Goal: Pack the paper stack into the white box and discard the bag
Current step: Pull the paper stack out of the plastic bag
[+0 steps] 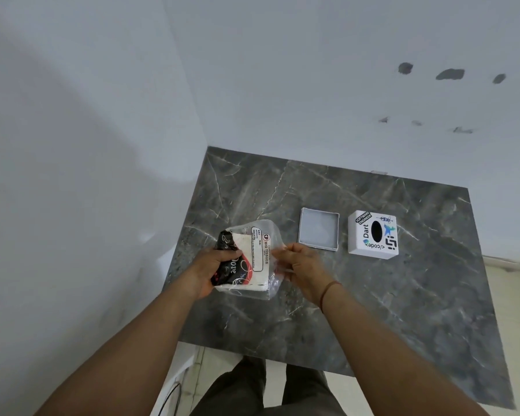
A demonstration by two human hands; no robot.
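Note:
A clear plastic bag printed "BIG TISSUES" holds a white paper stack with a black and red wrapper. I hold it above the table's left part. My left hand grips the bag and stack from the left side. My right hand pinches the bag's loose right edge. To the right, a shallow white box tray lies open and hollow side up. Further right stands the white box with stickers and a black oval slot on top.
The dark grey marble table sits in a corner of white walls. Its front edge runs near my legs. A cable hangs by the table's lower left.

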